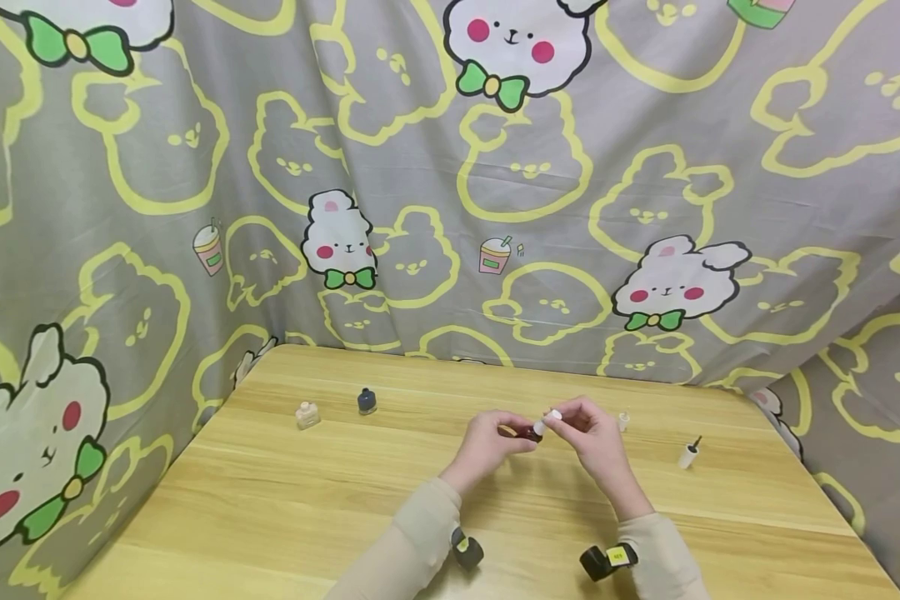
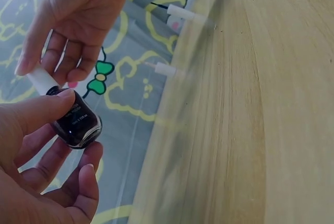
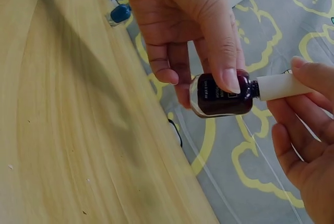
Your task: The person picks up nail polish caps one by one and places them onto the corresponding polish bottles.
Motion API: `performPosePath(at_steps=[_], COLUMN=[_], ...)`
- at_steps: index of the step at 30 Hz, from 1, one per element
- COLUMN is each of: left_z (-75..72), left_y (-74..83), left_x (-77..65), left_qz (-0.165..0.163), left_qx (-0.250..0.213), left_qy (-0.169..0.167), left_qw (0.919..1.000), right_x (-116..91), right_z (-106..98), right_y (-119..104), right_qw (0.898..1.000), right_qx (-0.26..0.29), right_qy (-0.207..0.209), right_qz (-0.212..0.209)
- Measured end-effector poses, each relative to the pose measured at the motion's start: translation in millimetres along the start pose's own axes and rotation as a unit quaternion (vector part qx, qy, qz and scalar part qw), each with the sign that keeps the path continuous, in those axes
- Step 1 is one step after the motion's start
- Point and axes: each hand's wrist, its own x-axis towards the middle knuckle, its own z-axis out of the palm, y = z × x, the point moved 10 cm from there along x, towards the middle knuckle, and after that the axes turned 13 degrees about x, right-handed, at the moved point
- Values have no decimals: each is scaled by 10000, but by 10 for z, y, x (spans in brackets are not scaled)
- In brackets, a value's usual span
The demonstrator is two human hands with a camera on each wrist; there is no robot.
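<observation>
Above the table, my left hand (image 1: 487, 446) grips a dark red nail polish bottle (image 2: 78, 122) between thumb and fingers. My right hand (image 1: 591, 437) pinches the white cap (image 3: 282, 86) of that bottle. A bit of the dark threaded neck (image 3: 254, 89) shows between cap and bottle. In the right wrist view the bottle lies tilted nearly sideways, its cap end toward my right hand. The brush inside is hidden.
To the left on the wooden table (image 1: 285, 517) stand a beige polish bottle (image 1: 307, 415) and a dark blue one (image 1: 367, 402), both without white caps. At right, a white cap with a dark brush (image 1: 688, 454) and another white cap (image 1: 623, 422) stand brush-up. A patterned curtain (image 1: 420, 167) surrounds the table.
</observation>
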Motion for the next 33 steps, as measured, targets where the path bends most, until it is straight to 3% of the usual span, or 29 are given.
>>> performPosePath(at_steps=[7,15,26,33], left_z=[-14,-8,7,52], left_y=[53,36,-30,-66], left_x=[-7,-6,1,10], left_qz=[148,154,-238,-383], left_qx=[166,147,-341,-584], left_qy=[66,40,-137,-345], left_qw=[9997,9998,9990,9970], right_x=[-18,-18,16,5], right_z=[-28,-17,24,102], right_y=[0,82,47,29], right_qw=[9987,9980,9997,9966], right_qx=[-152,-121,206,560], right_qy=[462,545,103,-602], right_qz=[132,290,112,91])
